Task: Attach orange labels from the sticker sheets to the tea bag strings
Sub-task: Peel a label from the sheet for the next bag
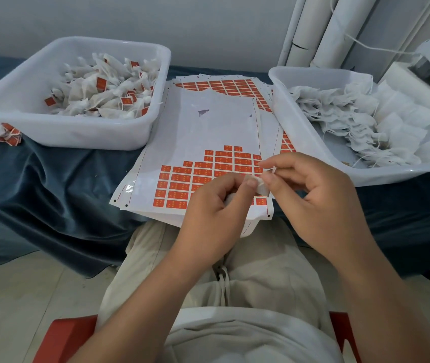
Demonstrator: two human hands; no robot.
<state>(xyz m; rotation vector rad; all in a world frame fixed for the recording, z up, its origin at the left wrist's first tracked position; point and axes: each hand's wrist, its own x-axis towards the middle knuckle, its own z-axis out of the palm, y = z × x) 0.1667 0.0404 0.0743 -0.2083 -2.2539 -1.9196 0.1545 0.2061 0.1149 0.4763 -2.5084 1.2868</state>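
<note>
Both of my forearms filled the bottom of the frame, and they met just below centre, above my lap. My left hand [216, 203] was closed around a white tea bag [260, 185], thumb pressed on its upper edge, most of the bag hidden in my palm. My right hand [310, 195] had thumb and forefinger pinched on the free end of the tea bag string [273, 169], which stuck up as a short white tip between the two hands. No label was on it yet, as far as I could tell.

What mattered was where the orange labels [203, 174] lay: on the top sticker sheet [195, 121], directly beyond and partly under my hands, toward the centre of the frame. The remaining block ran in rows across the sheet's near end, left to right, and stepped higher toward the right. Its right edge sat just beside my right fingertips, so I judged that hand the nearer one for peeling the next label, while the left kept the bag.

At upper left stood the tub of labelled tea bags [72, 90]; at right, the tub of unlabelled tea bags [339, 116]. Both rested on the desk under a blue cloth [51, 179].
</note>
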